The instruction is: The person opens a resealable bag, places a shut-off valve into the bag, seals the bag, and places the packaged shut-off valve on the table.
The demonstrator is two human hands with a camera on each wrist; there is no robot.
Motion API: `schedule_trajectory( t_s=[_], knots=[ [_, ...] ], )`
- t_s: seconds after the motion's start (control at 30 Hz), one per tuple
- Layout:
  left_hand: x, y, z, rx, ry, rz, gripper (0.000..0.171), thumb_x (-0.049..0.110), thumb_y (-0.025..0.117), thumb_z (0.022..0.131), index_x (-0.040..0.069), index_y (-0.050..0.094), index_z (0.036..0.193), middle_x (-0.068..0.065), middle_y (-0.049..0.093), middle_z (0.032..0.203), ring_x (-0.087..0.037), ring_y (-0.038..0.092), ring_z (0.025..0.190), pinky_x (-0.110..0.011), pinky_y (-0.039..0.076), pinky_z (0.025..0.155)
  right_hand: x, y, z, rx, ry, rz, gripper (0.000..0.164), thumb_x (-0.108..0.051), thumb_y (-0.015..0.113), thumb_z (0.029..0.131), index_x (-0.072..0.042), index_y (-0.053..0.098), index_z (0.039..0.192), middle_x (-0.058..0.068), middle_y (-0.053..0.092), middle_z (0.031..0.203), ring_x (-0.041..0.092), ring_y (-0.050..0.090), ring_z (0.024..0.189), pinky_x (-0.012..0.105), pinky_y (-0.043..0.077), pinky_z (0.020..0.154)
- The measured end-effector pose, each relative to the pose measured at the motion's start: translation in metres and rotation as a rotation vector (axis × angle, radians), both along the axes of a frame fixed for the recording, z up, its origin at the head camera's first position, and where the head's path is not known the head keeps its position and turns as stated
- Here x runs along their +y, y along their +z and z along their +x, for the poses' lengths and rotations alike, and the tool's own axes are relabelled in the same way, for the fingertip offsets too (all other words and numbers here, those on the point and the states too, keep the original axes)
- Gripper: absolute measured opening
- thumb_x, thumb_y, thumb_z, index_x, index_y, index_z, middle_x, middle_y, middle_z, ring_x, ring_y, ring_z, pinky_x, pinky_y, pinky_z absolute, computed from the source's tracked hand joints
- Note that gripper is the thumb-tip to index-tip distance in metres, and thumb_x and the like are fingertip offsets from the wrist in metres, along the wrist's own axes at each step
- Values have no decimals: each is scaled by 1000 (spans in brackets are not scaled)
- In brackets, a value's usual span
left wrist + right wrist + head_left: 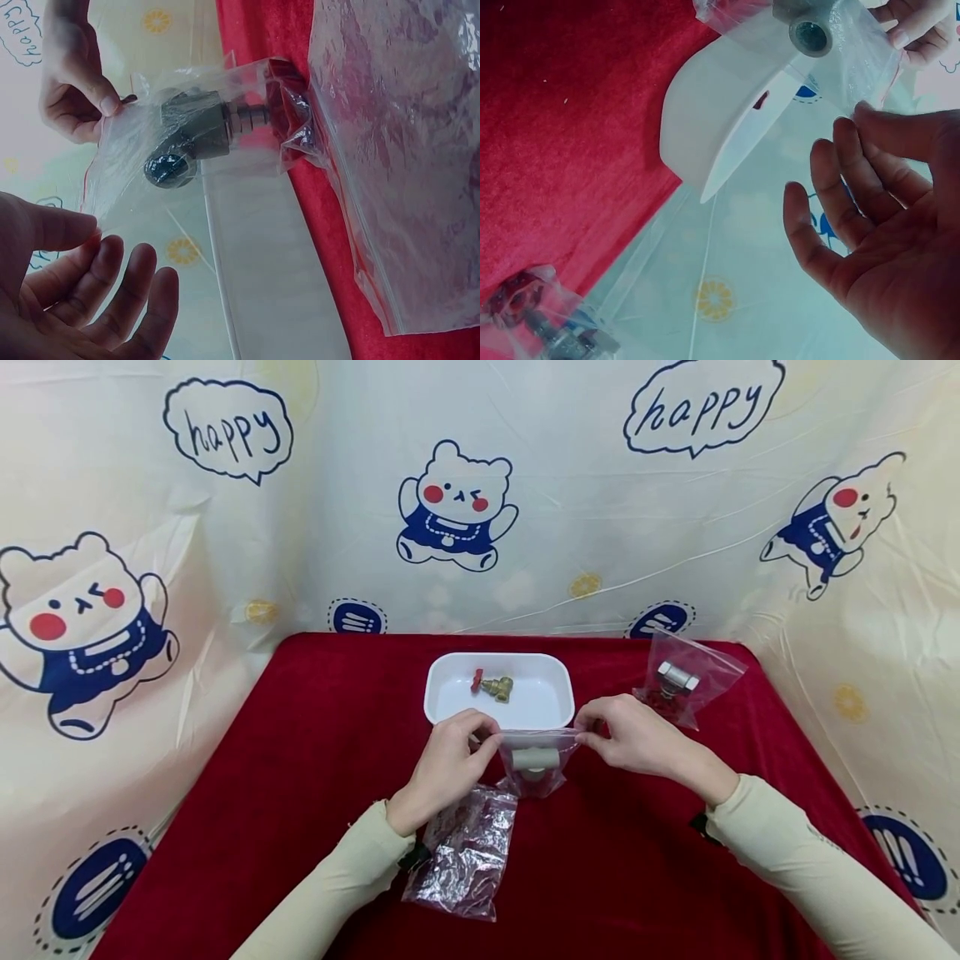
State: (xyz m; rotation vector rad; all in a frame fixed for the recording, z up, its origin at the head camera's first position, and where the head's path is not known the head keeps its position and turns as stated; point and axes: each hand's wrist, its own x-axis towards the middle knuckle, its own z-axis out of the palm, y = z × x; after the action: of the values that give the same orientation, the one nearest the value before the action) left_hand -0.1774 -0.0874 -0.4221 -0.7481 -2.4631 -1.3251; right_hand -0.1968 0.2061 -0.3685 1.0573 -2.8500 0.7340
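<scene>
Between both hands hangs a clear zip bag with a grey valve inside; its red handwheel shows at the bag's bottom. My left hand pinches one top corner of the bag between thumb and forefinger. The opposite top corner is pinched by my right hand, its other fingers loosely spread in the right wrist view. Just behind the bag stands a white tray, holding a brass valve with a red handle. Below the left hand lies another clear zip bag, flat and with nothing visible in it.
At the back right of the red tablecloth lies a bagged silver valve with a red handwheel. A printed curtain with bear drawings closes off the back and both sides of the table.
</scene>
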Motion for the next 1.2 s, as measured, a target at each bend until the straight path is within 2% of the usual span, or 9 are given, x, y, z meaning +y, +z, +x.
schedule_trajectory(
  t_s=[0.13, 0.27, 0.47, 0.6, 0.7, 0.83, 0.97, 1.2],
  knots=[
    [1, -1, 0, 1, 4, 2, 7, 6, 74, 97, 12, 74, 93, 6, 68, 92, -7, 63, 83, -29, 57, 70, -7, 3, 1, 7, 7, 6, 11, -13, 83, 90, -15, 76, 98, -12, 68, 86, 10, 64, 77, 34, 57, 74],
    [0, -1, 1, -3, 3, 7, 7, 6, 74, 97, 12, 74, 94, 5, 69, 92, -7, 63, 83, -29, 57, 69, -20, 5, 1, 24, 31, 33, 9, -15, 83, 92, -16, 76, 98, -11, 67, 87, 12, 62, 78, 34, 56, 74],
    [-2, -3, 3, -68, -12, 9, 5, 11, 77, 97, 12, 72, 98, 5, 68, 93, -10, 64, 81, -30, 58, 70, -36, 3, 0, 77, 71, 55, 7, -11, 81, 93, -15, 77, 97, -9, 68, 88, 10, 58, 77, 34, 55, 72],
    [-4, -6, 2, -96, -36, -88, 22, 21, 83, 93, 11, 73, 111, 4, 69, 102, -15, 64, 85, -31, 55, 74, -40, 0, 0, 84, 73, 57, 8, -10, 82, 93, -16, 76, 96, -10, 68, 87, 10, 58, 75, 33, 55, 71],
    [-4, -9, 2, -87, -48, -167, 31, 25, 85, 92, 11, 74, 117, 3, 71, 108, -18, 65, 89, -32, 52, 75, -43, -2, 0, 96, 90, 54, 7, -12, 82, 93, -16, 77, 96, -10, 68, 87, 10, 59, 76, 33, 55, 71],
    [-2, -12, 1, -85, -63, -192, 20, 20, 84, 92, 12, 76, 109, 3, 72, 101, -19, 65, 82, -31, 51, 70, -44, -4, 0, 131, 116, 50, 6, -12, 83, 92, -15, 78, 94, -8, 69, 86, 10, 59, 77, 33, 53, 70],
    [-3, -13, 2, -82, -58, -190, 7, 17, 82, 95, 16, 75, 98, 6, 69, 91, -13, 60, 74, -29, 49, 65, -45, -4, 0, 166, 128, 50, 7, -12, 84, 91, -15, 78, 91, -8, 68, 85, 10, 57, 76, 32, 52, 69],
    [-4, -10, 4, -86, -18, -189, 6, 14, 79, 97, 18, 76, 93, 8, 70, 91, -8, 54, 70, -30, 49, 65, -43, -3, 2, 191, 124, 45, 7, -14, 85, 91, -15, 78, 89, -8, 68, 84, 10, 58, 75, 32, 52, 68]
  ],
)
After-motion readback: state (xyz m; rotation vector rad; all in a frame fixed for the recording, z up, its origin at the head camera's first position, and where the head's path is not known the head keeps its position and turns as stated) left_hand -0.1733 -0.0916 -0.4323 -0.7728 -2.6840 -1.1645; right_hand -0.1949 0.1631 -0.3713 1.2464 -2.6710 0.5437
